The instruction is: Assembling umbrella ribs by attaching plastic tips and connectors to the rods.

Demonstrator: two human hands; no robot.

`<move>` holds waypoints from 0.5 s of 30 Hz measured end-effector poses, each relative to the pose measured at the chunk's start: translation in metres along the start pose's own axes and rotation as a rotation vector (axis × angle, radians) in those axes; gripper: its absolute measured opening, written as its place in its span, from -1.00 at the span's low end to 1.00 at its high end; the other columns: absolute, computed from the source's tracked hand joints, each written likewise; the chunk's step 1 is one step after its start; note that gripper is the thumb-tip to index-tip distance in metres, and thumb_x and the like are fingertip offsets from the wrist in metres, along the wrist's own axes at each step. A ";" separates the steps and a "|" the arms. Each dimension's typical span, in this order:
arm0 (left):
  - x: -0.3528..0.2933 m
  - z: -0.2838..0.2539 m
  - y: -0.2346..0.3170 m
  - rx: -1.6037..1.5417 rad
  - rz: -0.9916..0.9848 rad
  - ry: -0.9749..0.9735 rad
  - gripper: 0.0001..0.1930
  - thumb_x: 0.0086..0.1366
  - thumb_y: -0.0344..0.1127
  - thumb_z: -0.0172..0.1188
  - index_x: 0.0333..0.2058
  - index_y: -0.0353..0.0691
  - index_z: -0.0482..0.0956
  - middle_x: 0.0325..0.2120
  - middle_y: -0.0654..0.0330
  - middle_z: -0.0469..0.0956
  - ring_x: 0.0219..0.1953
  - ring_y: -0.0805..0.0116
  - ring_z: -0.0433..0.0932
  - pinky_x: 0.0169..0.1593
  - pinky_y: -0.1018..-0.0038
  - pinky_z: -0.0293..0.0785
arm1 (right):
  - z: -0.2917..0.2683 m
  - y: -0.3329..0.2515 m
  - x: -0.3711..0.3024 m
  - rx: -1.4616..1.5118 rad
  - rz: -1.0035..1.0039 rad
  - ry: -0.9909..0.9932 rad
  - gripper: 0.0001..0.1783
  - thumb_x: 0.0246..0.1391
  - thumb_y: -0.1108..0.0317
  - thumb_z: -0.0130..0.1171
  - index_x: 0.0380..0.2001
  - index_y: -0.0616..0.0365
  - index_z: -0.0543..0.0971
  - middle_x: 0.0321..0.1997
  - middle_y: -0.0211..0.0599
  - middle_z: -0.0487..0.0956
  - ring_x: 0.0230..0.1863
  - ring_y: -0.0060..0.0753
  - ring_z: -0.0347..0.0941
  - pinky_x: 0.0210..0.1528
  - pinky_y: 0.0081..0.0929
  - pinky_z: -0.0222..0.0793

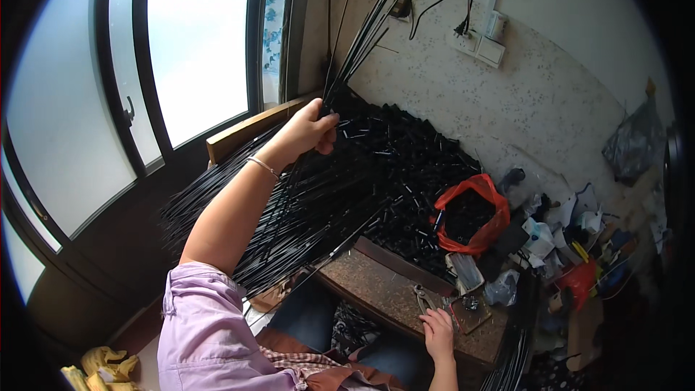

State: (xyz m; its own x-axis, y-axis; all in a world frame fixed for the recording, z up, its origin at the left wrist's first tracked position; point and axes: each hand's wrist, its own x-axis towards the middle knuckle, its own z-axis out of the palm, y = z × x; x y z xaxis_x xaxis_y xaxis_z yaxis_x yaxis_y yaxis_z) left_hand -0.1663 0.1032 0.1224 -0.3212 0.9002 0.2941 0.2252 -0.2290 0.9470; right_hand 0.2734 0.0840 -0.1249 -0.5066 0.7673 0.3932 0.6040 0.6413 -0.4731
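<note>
Rods (pixel 365 43), long, thin and black, stand upward in one loose bunch, to the left of the red bag (pixel 499 226) and farther back than it. The left hand (pixel 313 130) is closed around this bunch, with its fingers curled in. The right hand (pixel 438 329), in front of the bag, has its fingers half stretched and slightly bent, close to the pliers (pixel 420 297); whether it touches them, or has something under the palm, I cannot tell. As for progress, I judge that only one portion is taken up: many loose rods (pixel 289 210) lie in a wide layer left of the bag, and short black pieces (pixel 391 145) are heaped behind it and to its left, with more inside it. How many are finished, I cannot tell. About room: the bench (pixel 362 275) shows its brown top in front of the bag, its near edge by the person's legs. The wall (pixel 434 51) closes the space behind the bag, and mixed clutter (pixel 565 239) crowds its right side, so the freer way seems to be upward, over the heap.
</note>
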 end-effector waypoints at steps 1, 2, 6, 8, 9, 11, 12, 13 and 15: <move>0.002 0.020 0.011 0.010 0.056 -0.010 -0.79 0.27 -0.22 0.03 -0.37 -0.22 0.26 -0.67 0.32 0.33 -0.69 0.57 0.29 -0.60 0.64 0.27 | -0.001 0.002 -0.002 0.008 0.009 -0.005 -0.78 -0.16 0.56 0.13 -0.35 0.12 0.57 -0.15 -0.21 0.52 0.00 -0.02 0.31 0.02 -0.26 0.26; 0.005 0.041 0.017 0.016 0.112 -0.024 -0.79 0.27 -0.21 0.03 -0.39 -0.19 0.27 -0.70 0.36 0.28 -0.70 0.59 0.25 -0.63 0.65 0.23 | -0.003 0.005 -0.005 0.013 0.022 -0.008 -0.78 -0.16 0.55 0.13 -0.35 0.12 0.58 -0.15 -0.21 0.52 0.00 -0.03 0.31 0.02 -0.26 0.26; 0.018 0.117 -0.009 -0.041 0.346 0.206 -0.74 0.22 -0.22 0.10 -0.40 -0.32 0.35 -0.71 0.25 0.37 -0.67 0.54 0.27 -0.57 0.54 0.25 | -0.008 0.011 -0.016 -0.018 0.049 0.008 -0.79 -0.15 0.54 0.14 -0.35 0.11 0.58 -0.15 -0.22 0.52 0.01 -0.05 0.31 0.04 -0.27 0.26; 0.006 0.154 -0.025 -0.172 0.380 0.260 -0.75 0.19 -0.25 0.13 -0.43 -0.35 0.37 -0.71 0.24 0.37 -0.65 0.52 0.25 -0.54 0.54 0.25 | -0.009 0.016 -0.023 -0.020 0.097 0.021 -0.78 -0.16 0.51 0.14 -0.35 0.07 0.59 -0.14 -0.28 0.53 0.00 -0.08 0.32 0.05 -0.27 0.24; -0.003 0.168 -0.032 -0.184 0.356 0.283 -0.77 0.19 -0.27 0.13 -0.43 -0.35 0.38 -0.69 0.22 0.40 -0.64 0.52 0.28 -0.53 0.54 0.27 | -0.011 0.018 -0.026 -0.030 0.106 0.030 -0.78 -0.16 0.51 0.14 -0.35 0.07 0.59 -0.14 -0.28 0.53 0.00 -0.08 0.32 0.05 -0.27 0.24; -0.024 0.186 -0.045 -0.178 0.296 0.315 -0.80 0.18 -0.31 0.13 -0.43 -0.34 0.38 -0.66 0.19 0.45 -0.62 0.52 0.35 -0.51 0.53 0.31 | -0.016 0.020 -0.031 -0.032 0.135 0.014 -0.78 -0.17 0.50 0.15 -0.34 0.08 0.59 -0.12 -0.27 0.52 0.01 -0.08 0.32 0.06 -0.27 0.23; -0.034 0.193 -0.050 -0.161 0.258 0.321 -0.82 0.17 -0.34 0.12 -0.43 -0.34 0.37 -0.64 0.18 0.48 -0.61 0.52 0.38 -0.50 0.52 0.33 | -0.018 0.021 -0.032 -0.041 0.144 0.020 -0.78 -0.17 0.50 0.15 -0.34 0.08 0.59 -0.12 -0.27 0.52 0.01 -0.08 0.32 0.06 -0.27 0.23; -0.044 0.199 -0.053 -0.142 0.257 0.293 -0.84 0.15 -0.39 0.13 -0.39 -0.33 0.34 -0.63 0.16 0.50 -0.60 0.51 0.43 -0.48 0.51 0.38 | -0.019 0.021 -0.033 -0.085 0.106 0.016 -0.77 -0.18 0.49 0.16 -0.34 0.10 0.58 -0.11 -0.24 0.51 0.01 -0.08 0.32 0.07 -0.26 0.23; -0.058 0.201 -0.064 -0.351 0.152 0.027 -0.80 0.14 -0.42 0.14 -0.34 -0.32 0.30 -0.54 0.17 0.51 -0.60 0.51 0.43 -0.49 0.54 0.40 | -0.023 0.008 -0.027 -0.128 0.062 0.007 -0.76 -0.20 0.48 0.17 -0.34 0.12 0.58 -0.10 -0.22 0.50 0.02 -0.07 0.32 0.08 -0.26 0.22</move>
State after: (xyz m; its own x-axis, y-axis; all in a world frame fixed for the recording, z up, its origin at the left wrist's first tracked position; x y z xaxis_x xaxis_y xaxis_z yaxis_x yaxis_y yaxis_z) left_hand 0.0228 0.1405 0.0188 -0.3333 0.8375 0.4331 -0.0549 -0.4758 0.8778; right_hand 0.3059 0.0680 -0.1211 -0.4614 0.8054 0.3721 0.7082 0.5869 -0.3923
